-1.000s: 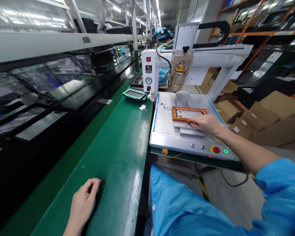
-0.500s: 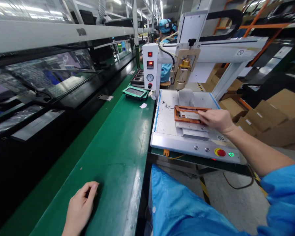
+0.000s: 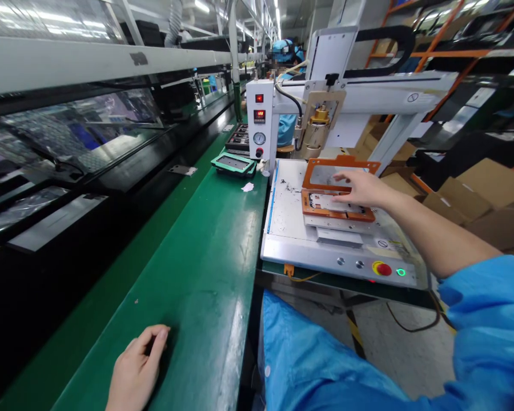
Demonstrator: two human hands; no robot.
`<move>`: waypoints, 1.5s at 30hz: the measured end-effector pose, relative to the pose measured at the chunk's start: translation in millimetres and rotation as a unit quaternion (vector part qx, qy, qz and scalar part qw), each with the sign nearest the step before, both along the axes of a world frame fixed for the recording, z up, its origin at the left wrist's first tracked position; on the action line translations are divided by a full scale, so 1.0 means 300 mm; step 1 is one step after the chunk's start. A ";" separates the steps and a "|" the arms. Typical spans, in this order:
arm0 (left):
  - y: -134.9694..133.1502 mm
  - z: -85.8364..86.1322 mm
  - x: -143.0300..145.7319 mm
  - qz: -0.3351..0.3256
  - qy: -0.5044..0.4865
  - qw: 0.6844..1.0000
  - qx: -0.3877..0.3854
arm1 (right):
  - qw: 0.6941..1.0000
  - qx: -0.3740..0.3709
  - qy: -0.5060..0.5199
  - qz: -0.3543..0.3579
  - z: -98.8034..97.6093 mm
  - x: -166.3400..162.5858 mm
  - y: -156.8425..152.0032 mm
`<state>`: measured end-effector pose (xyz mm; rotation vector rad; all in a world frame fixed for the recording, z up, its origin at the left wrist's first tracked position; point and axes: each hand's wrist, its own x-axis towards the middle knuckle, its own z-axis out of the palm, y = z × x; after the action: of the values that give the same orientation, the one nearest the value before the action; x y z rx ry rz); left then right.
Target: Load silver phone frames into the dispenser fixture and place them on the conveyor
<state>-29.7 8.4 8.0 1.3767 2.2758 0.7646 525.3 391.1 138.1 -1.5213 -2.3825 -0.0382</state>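
An orange hinged fixture sits on the machine's metal bed, its frame-like lid tilted up at the back. A pale flat part with dark details lies inside the lower frame. Over this part hovers my right hand, fingers apart; whether the fingertips touch the part I cannot tell. My left hand rests on the green bench with fingers curled and thumb against the index finger. Nothing shows in it.
Above the fixture hangs the machine's brass-coloured dispensing head. A control box stands at its left. Green-rimmed trays and a white scrap lie on the bench. A red stop button is at the front. Cardboard boxes fill the right.
The fixture's lid has swung up and back from lying flat. My right hand has let go of its edge and opened above the part. My left hand has stayed nearly still.
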 end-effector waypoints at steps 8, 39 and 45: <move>-0.005 0.008 0.000 -0.012 0.013 1.000 0.001 | 0.989 -0.149 -0.011 0.001 -0.066 0.029 0.013; -0.007 0.037 0.061 -0.067 0.047 0.974 0.211 | 0.882 -0.015 0.062 0.467 -0.319 -1.589 -0.482; 0.015 0.025 0.060 -0.090 0.006 0.981 0.170 | 0.902 -0.055 0.089 0.419 -0.411 -1.653 -0.584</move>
<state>-11.9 13.0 15.6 1.7113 2.0581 1.1225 29.5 215.8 14.9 -0.3950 -2.6959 0.4122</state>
